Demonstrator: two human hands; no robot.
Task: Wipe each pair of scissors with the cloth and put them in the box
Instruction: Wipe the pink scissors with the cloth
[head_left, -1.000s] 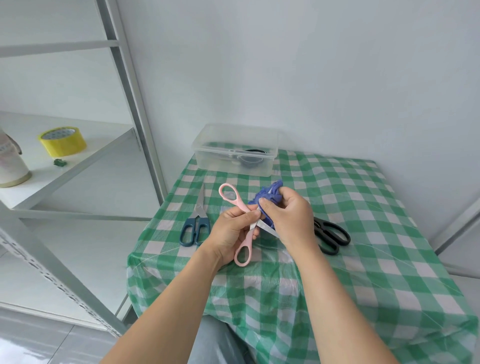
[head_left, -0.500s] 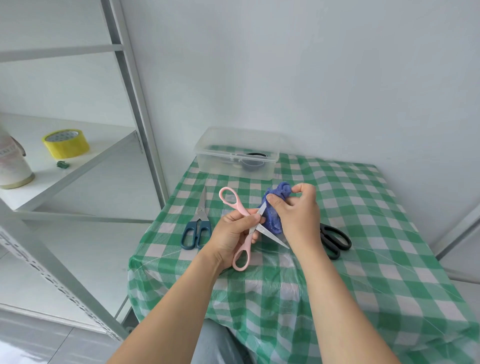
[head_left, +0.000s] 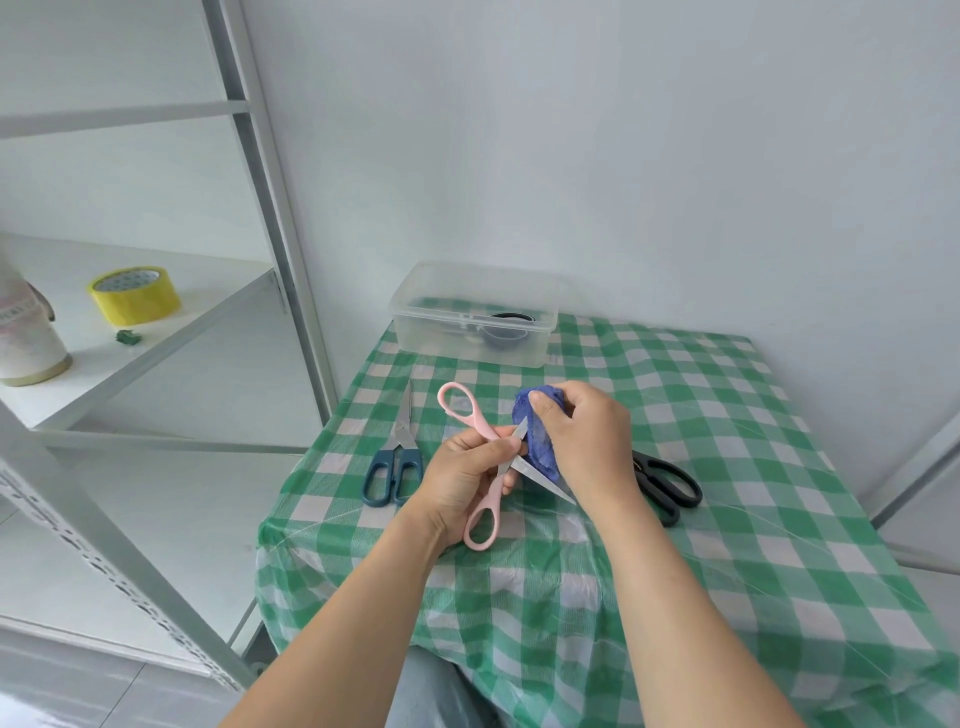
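Both my hands pinch: left hand the stiff pink scissors at their pivot, right hand the soft cloth.

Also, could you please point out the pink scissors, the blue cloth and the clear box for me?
pink scissors (head_left: 480, 423): head view, upper handle shank.
blue cloth (head_left: 540, 447): head view, bunched middle.
clear box (head_left: 467, 332): head view, front wall.

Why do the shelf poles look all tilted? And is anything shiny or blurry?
Head view: the wide lens makes the shelf poles lean; head view: light is soft, shadows faint; head view: the tablecloth shines palely at its front edge; head view: the pink scissors look sharp, not blurry.
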